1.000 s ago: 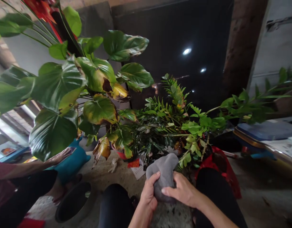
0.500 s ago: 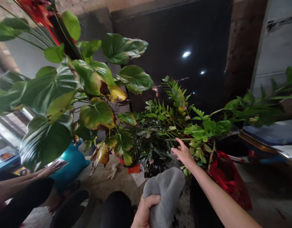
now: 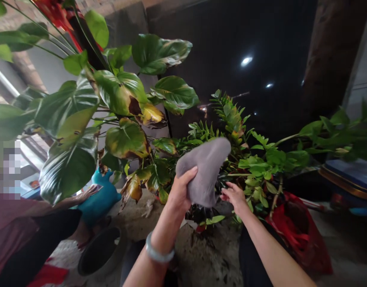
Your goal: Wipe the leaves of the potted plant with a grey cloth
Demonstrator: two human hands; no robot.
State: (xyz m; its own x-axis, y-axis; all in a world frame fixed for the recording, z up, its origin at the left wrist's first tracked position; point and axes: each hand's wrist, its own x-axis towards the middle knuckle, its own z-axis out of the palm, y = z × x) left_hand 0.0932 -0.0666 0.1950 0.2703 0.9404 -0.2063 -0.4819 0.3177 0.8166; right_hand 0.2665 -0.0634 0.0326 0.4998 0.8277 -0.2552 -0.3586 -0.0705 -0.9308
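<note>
My left hand is raised in front of me, fingers wrapped round a grey cloth held against the dark green leaves of a small potted plant. My right hand sits just right of the cloth, low among the same leaves; its fingers are curled round a leaf or stem, partly hidden by the cloth. A pale bangle circles my left wrist. My dark-trousered knees frame the bottom of the view.
A large-leaved plant with yellowing leaves fills the left. Another person sits at the far left, a hand by a teal pot. A dark bowl lies on the floor, a red bag at right.
My left hand lifted the grey cloth from my lap up to the plant's leaves. My right hand left the cloth, reached into the foliage and now holds there.
</note>
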